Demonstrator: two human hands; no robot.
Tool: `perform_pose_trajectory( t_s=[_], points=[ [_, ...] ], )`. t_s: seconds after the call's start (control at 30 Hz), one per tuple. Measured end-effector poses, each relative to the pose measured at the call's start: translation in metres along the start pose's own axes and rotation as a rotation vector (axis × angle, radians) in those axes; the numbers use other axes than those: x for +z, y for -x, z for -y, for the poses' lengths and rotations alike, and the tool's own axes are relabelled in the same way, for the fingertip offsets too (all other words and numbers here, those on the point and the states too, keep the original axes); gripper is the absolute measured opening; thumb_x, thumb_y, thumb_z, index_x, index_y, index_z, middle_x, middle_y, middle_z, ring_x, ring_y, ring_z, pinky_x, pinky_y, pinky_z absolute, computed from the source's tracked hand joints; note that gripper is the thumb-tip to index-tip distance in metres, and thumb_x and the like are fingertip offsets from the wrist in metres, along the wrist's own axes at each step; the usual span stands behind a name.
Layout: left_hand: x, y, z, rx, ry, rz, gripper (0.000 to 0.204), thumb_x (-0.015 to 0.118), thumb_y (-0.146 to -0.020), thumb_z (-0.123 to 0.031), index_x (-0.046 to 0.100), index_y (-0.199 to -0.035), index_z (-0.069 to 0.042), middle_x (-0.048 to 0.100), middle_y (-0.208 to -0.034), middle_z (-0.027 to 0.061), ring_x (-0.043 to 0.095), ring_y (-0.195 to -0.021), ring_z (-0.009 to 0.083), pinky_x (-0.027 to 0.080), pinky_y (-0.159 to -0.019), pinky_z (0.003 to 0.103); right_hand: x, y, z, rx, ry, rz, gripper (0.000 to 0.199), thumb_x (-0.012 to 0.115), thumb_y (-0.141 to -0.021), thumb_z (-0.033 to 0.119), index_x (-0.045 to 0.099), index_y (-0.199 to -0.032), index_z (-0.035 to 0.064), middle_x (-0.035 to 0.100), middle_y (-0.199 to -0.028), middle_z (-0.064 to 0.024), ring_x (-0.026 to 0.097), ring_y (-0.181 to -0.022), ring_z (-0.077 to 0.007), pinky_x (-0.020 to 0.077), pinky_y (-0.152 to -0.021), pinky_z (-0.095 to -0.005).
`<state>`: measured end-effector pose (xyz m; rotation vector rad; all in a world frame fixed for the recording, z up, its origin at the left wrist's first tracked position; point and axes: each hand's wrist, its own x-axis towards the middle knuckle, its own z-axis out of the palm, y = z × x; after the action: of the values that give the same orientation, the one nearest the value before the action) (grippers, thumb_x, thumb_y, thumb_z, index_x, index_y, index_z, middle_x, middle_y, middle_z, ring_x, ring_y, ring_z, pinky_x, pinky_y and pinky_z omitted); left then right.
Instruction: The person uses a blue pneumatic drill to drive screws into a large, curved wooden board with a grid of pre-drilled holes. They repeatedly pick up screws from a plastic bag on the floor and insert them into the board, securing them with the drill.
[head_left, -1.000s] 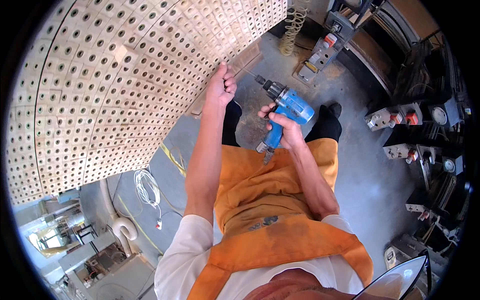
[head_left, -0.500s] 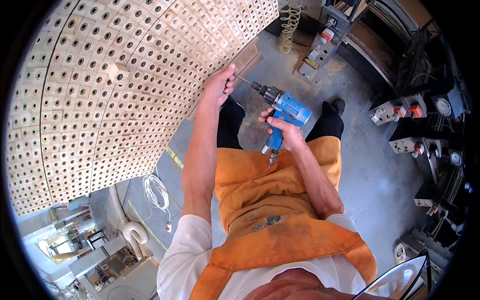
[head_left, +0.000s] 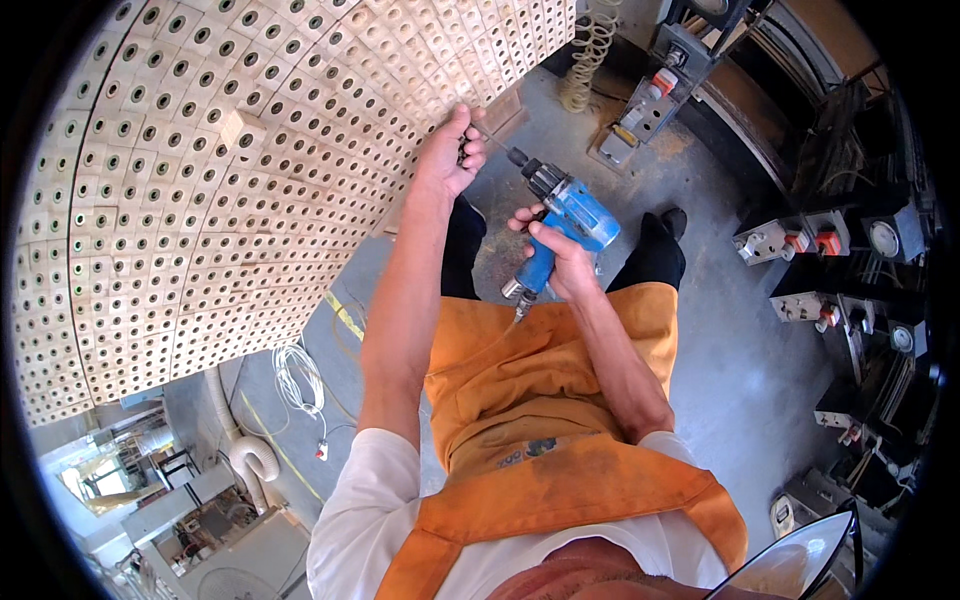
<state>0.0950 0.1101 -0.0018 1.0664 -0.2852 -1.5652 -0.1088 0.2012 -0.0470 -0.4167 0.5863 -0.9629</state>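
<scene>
My right hand point(head_left: 562, 258) is wrapped round the grip of a blue air drill point(head_left: 584, 214), its thin bit pointing up and left. A hose trails from the bottom of the grip across my orange apron point(head_left: 545, 375). My left hand point(head_left: 452, 155) is raised beside a stacked wall of pale wooden blocks point(head_left: 250, 190). Its fingers are curled round small dark pieces, partly hidden in the palm. The bit's tip reaches the fingertips of that hand; whether they touch, I cannot tell. Many block holes have dark metal rings in them; those near the upper right are plain.
One block point(head_left: 243, 130) juts out from the wall. A coiled air hose point(head_left: 580, 75) hangs beyond the stack. Machinery with gauges and red switches point(head_left: 828, 242) lines the right side. White cable point(head_left: 298, 378) and a ribbed duct point(head_left: 255, 460) lie at lower left.
My left hand has moved slightly up along the block wall. The drill has tilted a little, its grip swinging left, and stays in my right hand. The whole view has shifted slightly.
</scene>
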Motion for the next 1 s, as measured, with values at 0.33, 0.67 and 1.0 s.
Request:
perform_pose_trajectory(
  t_s=[0.33,0.67,1.0],
  points=[
    [-0.008,-0.008,0.008,0.128,0.027,0.039,0.03,0.049,-0.099,-0.024,0.054,-0.119,-0.003,0.047,-0.075,-0.0011,0.042,-0.059,0.0079,0.032,-0.044,0.019,0.011,-0.013,-0.007,0.0,-0.089,0.002,0.022,0.063,-0.085,0.005,0.055,-0.106,0.0058,0.063,-0.103,-0.0104,0.063,-0.101,-0.0236,0.0502,-0.064,-0.0279],
    [-0.002,-0.013,0.014,0.165,0.016,-0.003,0.025,0.047,-0.1,-0.027,0.054,-0.107,-0.004,0.046,-0.076,-0.0012,0.041,-0.059,0.0066,0.031,-0.043,0.018,0.01,-0.027,-0.006,-0.01,-0.09,0.012,0.024,0.064,-0.083,0.004,0.053,-0.105,0.0054,0.063,-0.097,-0.0086,0.064,-0.098,-0.0225,0.0484,-0.062,-0.0259],
    [-0.035,0.031,0.048,-0.002,-0.127,-0.071,0.021,0.05,-0.098,-0.028,0.052,-0.095,-0.007,0.053,-0.082,0.0008,0.044,-0.058,0.0055,0.031,-0.039,0.017,0.023,-0.026,-0.004,-0.022,-0.003,-0.028,0.026,0.064,-0.083,0.004,0.054,-0.106,0.0054,0.064,-0.098,-0.0064,0.065,-0.097,-0.0214,0.0461,-0.065,-0.0274]
  ],
)
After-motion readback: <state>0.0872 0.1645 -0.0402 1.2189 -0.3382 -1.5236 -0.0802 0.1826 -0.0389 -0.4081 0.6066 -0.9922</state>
